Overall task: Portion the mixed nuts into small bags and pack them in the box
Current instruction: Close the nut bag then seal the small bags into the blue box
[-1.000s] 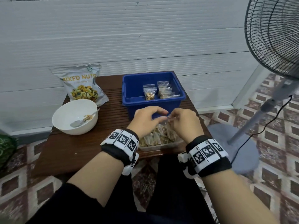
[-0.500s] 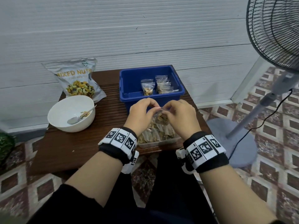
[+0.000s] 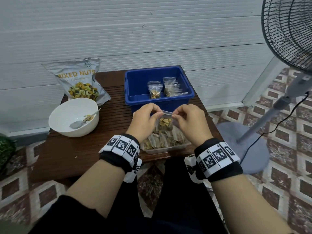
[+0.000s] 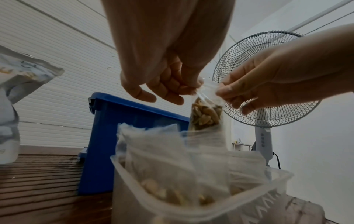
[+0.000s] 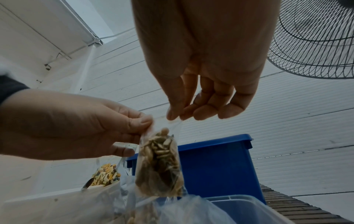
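Observation:
A small clear bag of nuts (image 3: 165, 123) (image 4: 205, 115) (image 5: 160, 163) hangs between my two hands, just above a clear tray (image 3: 166, 149) packed with several filled bags. My left hand (image 3: 146, 118) (image 4: 193, 86) pinches the bag's top left corner. My right hand (image 3: 187, 119) (image 5: 175, 117) pinches its top right corner. Behind them stands the blue box (image 3: 135, 83) (image 4: 107, 125) (image 5: 216, 163), with packed bags (image 3: 154, 92) in its right part. At the table's left are the white bowl (image 3: 57, 122) with a spoon (image 3: 79, 123) and the mixed nuts pouch (image 3: 79, 81).
The brown slatted table (image 3: 70, 157) stands against a white panelled wall. A standing fan (image 3: 287, 36) with a round base and black cable is on the tiled floor to the right. My legs are under the table's front edge.
Both hands have lifted the small bag of nuts up out of the clear tray, each now pinching a top corner. The head view has shifted slightly.

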The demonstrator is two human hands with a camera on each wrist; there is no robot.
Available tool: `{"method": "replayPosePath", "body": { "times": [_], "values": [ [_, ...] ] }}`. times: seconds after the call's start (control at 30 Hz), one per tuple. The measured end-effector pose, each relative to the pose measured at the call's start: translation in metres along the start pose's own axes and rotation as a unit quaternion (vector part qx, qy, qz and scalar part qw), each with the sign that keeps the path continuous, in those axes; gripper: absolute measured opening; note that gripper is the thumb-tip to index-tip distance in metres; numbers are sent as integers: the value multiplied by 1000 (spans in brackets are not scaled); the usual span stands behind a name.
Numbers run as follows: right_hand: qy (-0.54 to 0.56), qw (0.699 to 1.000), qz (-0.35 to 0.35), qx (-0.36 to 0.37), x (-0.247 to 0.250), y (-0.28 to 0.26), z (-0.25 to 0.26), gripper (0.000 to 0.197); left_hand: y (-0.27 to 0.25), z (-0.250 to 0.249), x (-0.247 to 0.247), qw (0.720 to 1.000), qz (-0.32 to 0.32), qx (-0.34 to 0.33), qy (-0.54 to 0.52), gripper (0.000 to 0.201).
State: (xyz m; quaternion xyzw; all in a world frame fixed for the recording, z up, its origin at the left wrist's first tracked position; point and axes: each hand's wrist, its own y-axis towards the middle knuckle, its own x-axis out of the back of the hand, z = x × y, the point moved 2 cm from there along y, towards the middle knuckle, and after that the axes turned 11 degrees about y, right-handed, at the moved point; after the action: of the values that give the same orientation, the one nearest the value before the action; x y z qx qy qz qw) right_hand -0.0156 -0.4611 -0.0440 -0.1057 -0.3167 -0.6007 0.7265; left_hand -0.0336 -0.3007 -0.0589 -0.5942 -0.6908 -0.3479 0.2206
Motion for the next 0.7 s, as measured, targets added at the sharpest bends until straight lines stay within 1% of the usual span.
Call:
{"method": "replayPosePath", "body": {
  "times": [0.1, 0.2, 0.3, 0.4, 0.47, 0.6, 0.7],
  "values": [
    [-1, 1000, 11, -15, 0, 1, -1, 15, -1, 0, 2, 1000, -19, -2, -9, 20],
    [-14, 999, 26, -16, 0, 4, -2, 16, -1, -2, 1, 1000, 4, -2, -23, 20],
    [-20, 999, 33, -7, 0, 5, -1, 16, -1, -2, -1, 999, 24, -23, -16, 20],
    [-26, 999, 37, 5, -1, 6, 0, 15, 0, -2, -3, 999, 8, -45, -4, 24],
    [-20, 999, 34, 8, -2, 6, 0, 15, 1, -5, -2, 999, -9, -52, -2, 21],
    [-3, 999, 28, 25, -3, 6, -2, 13, 0, -4, 0, 998, -20, -51, 2, 10],
    [-2, 999, 21, 46, -4, 7, -2, 16, -1, -4, 1, 999, -19, -41, -25, 15]
  ]
}}
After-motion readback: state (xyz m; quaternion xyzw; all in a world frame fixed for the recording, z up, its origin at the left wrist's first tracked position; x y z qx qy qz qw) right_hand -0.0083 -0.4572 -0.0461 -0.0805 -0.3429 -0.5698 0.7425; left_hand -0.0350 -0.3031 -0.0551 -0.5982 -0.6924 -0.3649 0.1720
